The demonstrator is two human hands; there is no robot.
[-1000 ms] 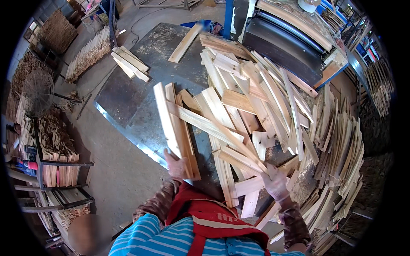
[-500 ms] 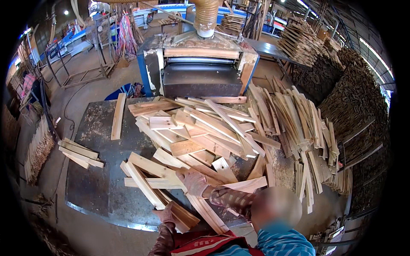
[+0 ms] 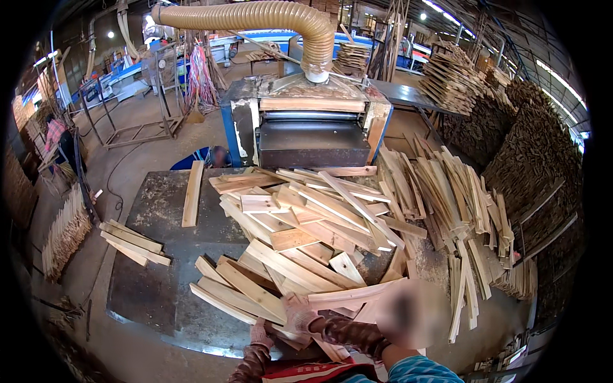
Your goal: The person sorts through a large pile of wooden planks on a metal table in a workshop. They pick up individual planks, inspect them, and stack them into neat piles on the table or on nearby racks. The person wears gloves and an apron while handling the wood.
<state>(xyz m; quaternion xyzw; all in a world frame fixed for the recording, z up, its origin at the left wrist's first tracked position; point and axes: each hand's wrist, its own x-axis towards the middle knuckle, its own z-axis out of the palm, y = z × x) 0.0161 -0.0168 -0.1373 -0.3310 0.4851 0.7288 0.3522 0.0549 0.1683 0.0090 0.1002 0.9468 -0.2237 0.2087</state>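
Left hand (image 3: 260,333): low at the tabletop's (image 3: 150,303) near side, set against the near end of an outer board (image 3: 222,302). Fingers partly hidden; cannot tell whether they are closed around the wood. Right hand (image 3: 299,313): just beside the left, laid over the near end of a slanting board (image 3: 250,290). Its grip is likewise unclear, the fingertips being lost among the wood.

Both boards point away and to the left, roughly side by side, the slanting one lying higher. Judged step: handling these two as a small bundle. Technique: left hand as a stop at the ends, right hand pressing from above; square the ends before any lift. Fingers better kept out of the gaps, where overlapping pieces could pinch. Likely fault: a long far end, unsupported, swinging or snagging.

Just beyond: a crossed heap of boards (image 3: 319,230), touching and overlapping. A piece pulled from beneath would probably drag its neighbours; top pieces first is sounder.

Farther left: a small stack (image 3: 134,242), near the tabletop's edge, and a lone board (image 3: 193,193), apart from the heap. Behind the heap: a machine (image 3: 313,140) with a ribbed hose (image 3: 255,16).
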